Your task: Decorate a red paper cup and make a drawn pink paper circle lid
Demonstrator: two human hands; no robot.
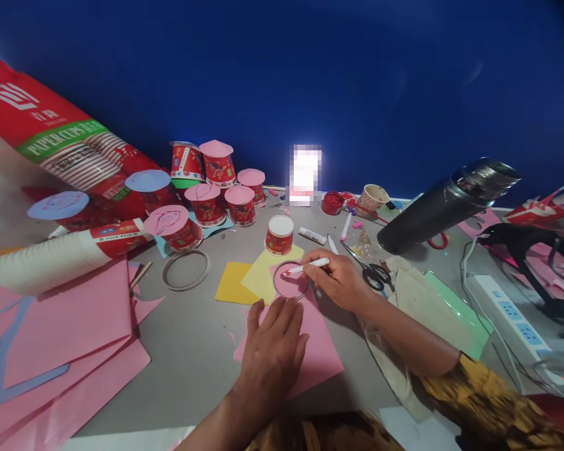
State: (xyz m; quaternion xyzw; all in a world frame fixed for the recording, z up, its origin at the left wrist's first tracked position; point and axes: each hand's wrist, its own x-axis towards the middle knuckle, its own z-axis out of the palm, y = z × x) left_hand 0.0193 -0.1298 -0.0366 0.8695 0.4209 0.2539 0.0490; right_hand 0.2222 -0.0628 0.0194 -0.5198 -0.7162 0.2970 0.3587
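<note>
Paper (318,354) lies under your flat, spread left hand (272,344), ring (274,282) at its one o'clock; your right hand (337,282) grips the marker (294,270). Paper looks light, easily creased (best pressed flat beside the ring).

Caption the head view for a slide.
Right hand holds a marker over a ring, left hand on pink paper.

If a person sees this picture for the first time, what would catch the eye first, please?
Probably the white glow at the back centre, against the dark blue wall. Next come the red cups with pink or blue paper tops, clustered left of it. In the middle, the right hand holds a white marker inside a ring on a pink sheet.
</note>
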